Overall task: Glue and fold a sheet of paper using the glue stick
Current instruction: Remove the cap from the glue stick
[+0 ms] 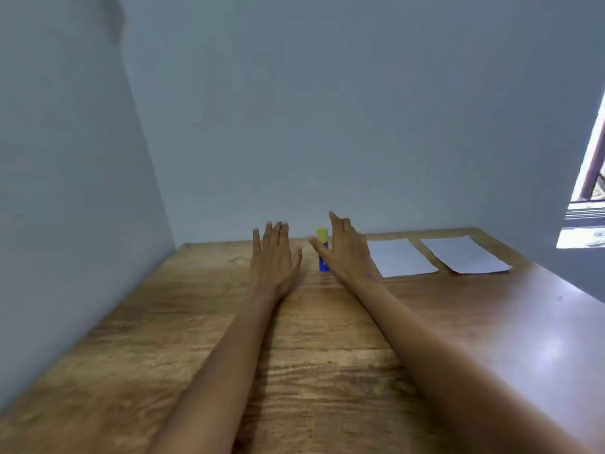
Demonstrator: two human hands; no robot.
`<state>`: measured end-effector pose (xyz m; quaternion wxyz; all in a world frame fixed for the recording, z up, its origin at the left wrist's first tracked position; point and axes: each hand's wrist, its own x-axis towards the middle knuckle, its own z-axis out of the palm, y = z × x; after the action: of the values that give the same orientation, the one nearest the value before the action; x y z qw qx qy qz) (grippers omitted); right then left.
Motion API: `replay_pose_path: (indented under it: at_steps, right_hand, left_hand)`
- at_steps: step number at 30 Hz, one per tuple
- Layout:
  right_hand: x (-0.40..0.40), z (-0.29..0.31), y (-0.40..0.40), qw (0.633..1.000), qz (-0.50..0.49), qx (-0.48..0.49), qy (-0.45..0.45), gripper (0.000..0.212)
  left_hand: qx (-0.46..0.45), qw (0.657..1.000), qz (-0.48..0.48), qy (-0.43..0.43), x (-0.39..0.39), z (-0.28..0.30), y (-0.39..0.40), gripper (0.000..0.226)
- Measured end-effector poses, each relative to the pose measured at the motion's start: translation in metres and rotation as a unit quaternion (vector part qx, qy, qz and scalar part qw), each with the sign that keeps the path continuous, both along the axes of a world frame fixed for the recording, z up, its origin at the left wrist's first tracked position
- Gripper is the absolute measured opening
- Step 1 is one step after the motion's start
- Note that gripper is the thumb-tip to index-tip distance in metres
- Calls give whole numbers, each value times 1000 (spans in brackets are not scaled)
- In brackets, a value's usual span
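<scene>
**Both hands stretched out by the glue stick, papers untouched**

From the head camera, both bare arms reached forward over the wooden table (163,339), which stood pushed into a corner of blue-grey walls (327,109). The left hand (273,257) was held palm down with its fingers straight and close together, holding nothing; whether it rested on the wood or hung just above it could not be told. The right hand (347,253) was likewise spread, fingers straight and thumb splayed out toward the left, gripping nothing.

The glue stick (322,250) stood upright near the far edge of the table, blue-bodied with a yellow cap on top. It stood between the two hands, just beside the right one, whose thumb and palm edge crossed in front of its body; whether they touched it could not be told.

To the right of the right hand lay two white sheets, flat and unfolded: the nearer sheet of paper (399,257) and, apart from it, a second sheet (463,253). A window (589,191) showed at the right edge.
</scene>
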<state>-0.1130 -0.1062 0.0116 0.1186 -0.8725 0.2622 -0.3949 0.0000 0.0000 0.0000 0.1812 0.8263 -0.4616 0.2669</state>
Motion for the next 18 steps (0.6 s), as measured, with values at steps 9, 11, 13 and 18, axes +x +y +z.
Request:
replay_pose_path:
  at_steps: [9,11,13,18]
  right_hand:
    - [10,11,1,996,56,44,-46,35]
    - [12,22,4,989,101,91,-52,35]
    - [13,35,8,978,139,136,-71,32]
    - [12,59,21,957,185,207,-77,28]
  left_hand:
    - [-51,998,-47,8,-1,2,4,51]
    - [-112,989,-81,49,0,5,7,46]
    - [-177,969,-138,105,-1,7,10,40]
    - [-266,884,-240,302,-17,18,9,23]
